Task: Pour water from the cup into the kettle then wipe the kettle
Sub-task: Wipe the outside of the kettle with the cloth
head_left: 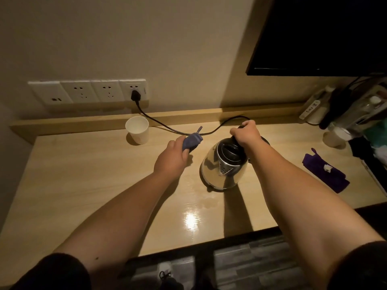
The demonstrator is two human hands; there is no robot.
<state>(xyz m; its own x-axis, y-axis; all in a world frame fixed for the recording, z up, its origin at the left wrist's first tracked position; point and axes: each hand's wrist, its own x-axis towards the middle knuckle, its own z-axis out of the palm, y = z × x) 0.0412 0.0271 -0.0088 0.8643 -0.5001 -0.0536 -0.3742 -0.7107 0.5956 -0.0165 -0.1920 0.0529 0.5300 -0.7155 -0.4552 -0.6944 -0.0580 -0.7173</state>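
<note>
A steel kettle (222, 170) stands tilted toward me on the wooden table (83, 181), its spout facing me and its lid area dark. My right hand (246, 133) grips the kettle's black handle from behind. My left hand (173, 155) holds a bunched blue-purple cloth (191, 141) just left of the kettle, apart from its side. A white paper cup (137, 130) stands upright at the back left of the table, near the wall ledge.
A black cord (159, 123) runs from a plug in the wall socket strip (90, 92) across the back of the table. A dark purple cloth (324, 170) lies at the right. Bottles and clutter (356, 114) crowd the far right corner under a dark screen (324, 34).
</note>
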